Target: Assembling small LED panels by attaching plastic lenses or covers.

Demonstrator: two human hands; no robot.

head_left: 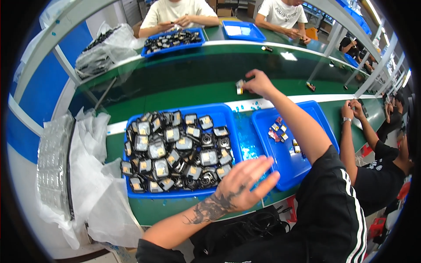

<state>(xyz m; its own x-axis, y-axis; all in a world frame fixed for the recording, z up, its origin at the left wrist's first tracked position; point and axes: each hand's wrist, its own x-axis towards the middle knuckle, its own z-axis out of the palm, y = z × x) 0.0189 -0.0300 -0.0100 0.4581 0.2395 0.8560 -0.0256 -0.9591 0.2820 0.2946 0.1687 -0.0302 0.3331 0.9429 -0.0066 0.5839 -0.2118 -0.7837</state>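
Observation:
My right hand (258, 83) reaches far forward over the green conveyor belt (184, 83) and pinches a small black and silver part (240, 86) just above it. My left hand (245, 182), fingers spread and holding nothing, hovers over the front right corner of a big blue tray (228, 115) heaped with several small black parts with silver faces (175, 151). To the right sits a second blue tray (287, 164) with a few small parts (278, 130) in it; my right forearm crosses above it.
Crumpled clear plastic bags (87, 175) and stacked clear blister trays (52, 162) lie at the left. Across the belt, two people work beside more blue trays (173, 41). Another person (372, 158) sits at my right. Small parts (310, 86) ride the belt.

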